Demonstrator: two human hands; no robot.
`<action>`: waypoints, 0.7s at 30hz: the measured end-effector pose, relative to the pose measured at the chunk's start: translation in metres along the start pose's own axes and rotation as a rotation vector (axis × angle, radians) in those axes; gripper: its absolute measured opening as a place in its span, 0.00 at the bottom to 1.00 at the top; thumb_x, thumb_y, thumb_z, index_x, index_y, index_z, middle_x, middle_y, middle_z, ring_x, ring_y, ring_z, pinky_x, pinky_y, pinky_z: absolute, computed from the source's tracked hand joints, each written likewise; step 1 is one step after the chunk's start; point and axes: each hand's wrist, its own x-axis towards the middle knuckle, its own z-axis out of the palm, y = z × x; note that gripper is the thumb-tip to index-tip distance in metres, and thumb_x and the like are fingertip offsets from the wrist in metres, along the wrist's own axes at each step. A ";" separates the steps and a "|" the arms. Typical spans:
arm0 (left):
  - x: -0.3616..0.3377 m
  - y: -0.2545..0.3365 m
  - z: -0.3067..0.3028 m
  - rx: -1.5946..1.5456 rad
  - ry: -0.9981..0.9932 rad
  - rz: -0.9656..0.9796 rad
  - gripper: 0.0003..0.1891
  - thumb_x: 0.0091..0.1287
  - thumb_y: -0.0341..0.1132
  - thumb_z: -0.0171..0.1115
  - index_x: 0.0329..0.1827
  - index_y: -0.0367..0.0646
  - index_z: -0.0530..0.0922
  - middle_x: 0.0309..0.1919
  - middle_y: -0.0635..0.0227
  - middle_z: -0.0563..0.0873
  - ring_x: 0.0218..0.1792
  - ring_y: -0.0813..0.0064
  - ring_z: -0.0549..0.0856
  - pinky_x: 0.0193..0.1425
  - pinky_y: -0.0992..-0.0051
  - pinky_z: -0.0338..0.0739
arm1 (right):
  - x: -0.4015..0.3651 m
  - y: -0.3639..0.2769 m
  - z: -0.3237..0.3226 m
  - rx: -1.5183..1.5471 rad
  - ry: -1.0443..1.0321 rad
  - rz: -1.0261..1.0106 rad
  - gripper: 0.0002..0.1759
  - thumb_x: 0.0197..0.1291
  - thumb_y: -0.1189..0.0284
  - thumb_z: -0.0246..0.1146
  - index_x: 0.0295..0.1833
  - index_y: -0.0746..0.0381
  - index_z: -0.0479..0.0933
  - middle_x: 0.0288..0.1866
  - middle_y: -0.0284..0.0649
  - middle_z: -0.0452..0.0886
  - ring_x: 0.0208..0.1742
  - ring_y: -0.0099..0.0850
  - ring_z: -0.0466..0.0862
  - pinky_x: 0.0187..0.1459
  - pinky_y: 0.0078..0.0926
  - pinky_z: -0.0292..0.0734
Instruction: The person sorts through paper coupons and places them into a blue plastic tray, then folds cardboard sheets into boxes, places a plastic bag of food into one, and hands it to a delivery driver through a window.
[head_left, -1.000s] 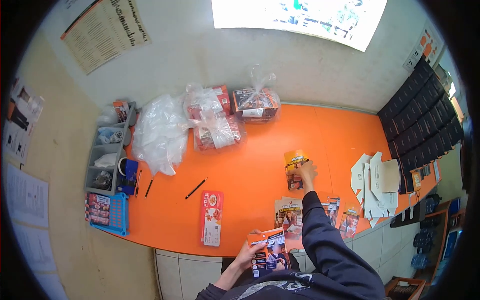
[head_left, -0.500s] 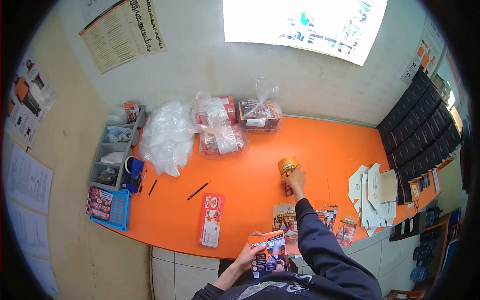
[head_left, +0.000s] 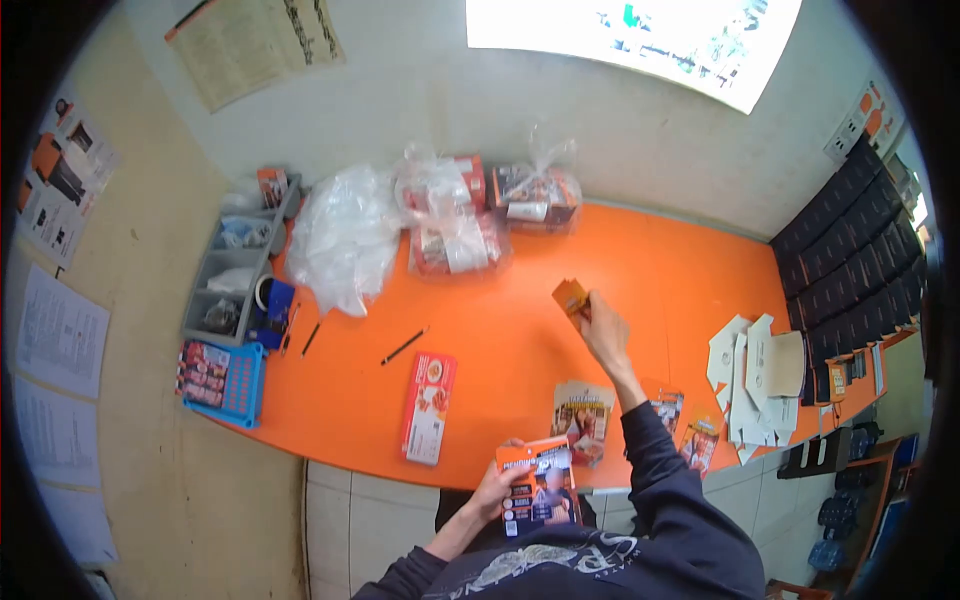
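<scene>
My left hand (head_left: 492, 492) grips a stack of printed flyers (head_left: 542, 497) at the table's front edge, thumb across the top. My right hand (head_left: 606, 332) is closed on orange-yellow leaflets (head_left: 570, 295) over the middle of the orange table (head_left: 680, 290). Their printed side is mostly covered by the fingers or turned away. Below the right wrist lies a pile of takeaway flyers (head_left: 583, 412). Two more flyer piles, one partly behind the sleeve (head_left: 667, 405) and another beside it (head_left: 700, 442), rest farther right.
Red-and-white vouchers (head_left: 430, 410) and a black pencil (head_left: 405, 345) lie left of centre. Bagged boxes (head_left: 455, 245) and clear plastic bags (head_left: 345, 235) line the back. A grey organizer (head_left: 225, 270) and blue basket (head_left: 240, 385) stand left; white cartons (head_left: 765, 380) and stacked black boxes (head_left: 840, 250) right.
My right hand has lifted the orange-yellow leaflets and tilted them. My left hand keeps its hold on the flyers. The whole view has shifted slightly.
</scene>
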 end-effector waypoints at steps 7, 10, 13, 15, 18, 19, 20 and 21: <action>-0.021 -0.003 -0.011 -0.043 0.045 0.077 0.20 0.62 0.24 0.53 0.54 0.49 0.60 0.46 0.61 0.74 0.45 0.71 0.80 0.45 0.71 0.81 | 0.003 0.033 0.057 -0.202 -0.154 -0.033 0.10 0.51 0.73 0.57 0.40 0.59 0.66 0.28 0.46 0.79 0.31 0.48 0.80 0.28 0.46 0.70; -0.034 0.002 -0.017 -0.055 0.057 0.142 0.19 0.62 0.23 0.52 0.54 0.48 0.61 0.47 0.60 0.75 0.47 0.71 0.80 0.47 0.71 0.81 | 0.006 0.022 0.044 -0.173 -0.082 -0.074 0.11 0.52 0.72 0.57 0.42 0.58 0.68 0.29 0.48 0.80 0.31 0.48 0.80 0.27 0.45 0.71; -0.045 -0.002 -0.031 -0.072 0.062 0.271 0.21 0.62 0.25 0.53 0.57 0.46 0.61 0.48 0.60 0.76 0.48 0.71 0.79 0.49 0.71 0.80 | -0.009 -0.027 -0.003 0.024 -0.113 0.020 0.16 0.52 0.73 0.60 0.48 0.59 0.69 0.33 0.46 0.82 0.32 0.42 0.82 0.29 0.38 0.74; -0.061 0.005 -0.033 -0.112 0.074 0.291 0.22 0.62 0.25 0.54 0.59 0.44 0.62 0.48 0.62 0.77 0.47 0.74 0.79 0.48 0.74 0.79 | -0.039 -0.042 -0.014 0.836 -0.320 -0.065 0.20 0.52 0.75 0.63 0.51 0.63 0.68 0.37 0.40 0.83 0.33 0.30 0.82 0.28 0.29 0.74; -0.079 0.008 -0.057 -0.063 0.094 0.311 0.24 0.62 0.28 0.56 0.61 0.39 0.63 0.48 0.62 0.79 0.46 0.76 0.80 0.47 0.76 0.79 | -0.117 -0.098 -0.038 0.834 -0.705 0.214 0.23 0.51 0.77 0.65 0.53 0.66 0.68 0.39 0.36 0.80 0.35 0.22 0.79 0.38 0.21 0.76; -0.085 0.005 -0.073 -0.030 0.086 0.285 0.24 0.62 0.28 0.57 0.61 0.38 0.63 0.48 0.62 0.78 0.46 0.76 0.80 0.47 0.75 0.78 | -0.149 -0.101 -0.019 0.798 -0.661 0.113 0.25 0.52 0.77 0.65 0.56 0.66 0.67 0.41 0.37 0.80 0.34 0.21 0.78 0.35 0.18 0.75; -0.093 0.006 -0.086 0.005 0.079 0.256 0.24 0.62 0.28 0.57 0.61 0.37 0.63 0.48 0.62 0.78 0.46 0.76 0.80 0.48 0.75 0.78 | -0.175 -0.123 -0.014 0.910 -0.692 0.177 0.26 0.52 0.78 0.63 0.58 0.66 0.66 0.43 0.39 0.79 0.38 0.22 0.78 0.37 0.19 0.75; -0.108 0.014 -0.082 -0.003 0.168 0.267 0.22 0.61 0.29 0.58 0.58 0.36 0.65 0.47 0.63 0.79 0.46 0.77 0.79 0.49 0.75 0.77 | -0.192 -0.147 -0.018 0.740 -0.835 0.388 0.26 0.53 0.81 0.60 0.59 0.66 0.64 0.47 0.42 0.77 0.46 0.25 0.78 0.46 0.22 0.75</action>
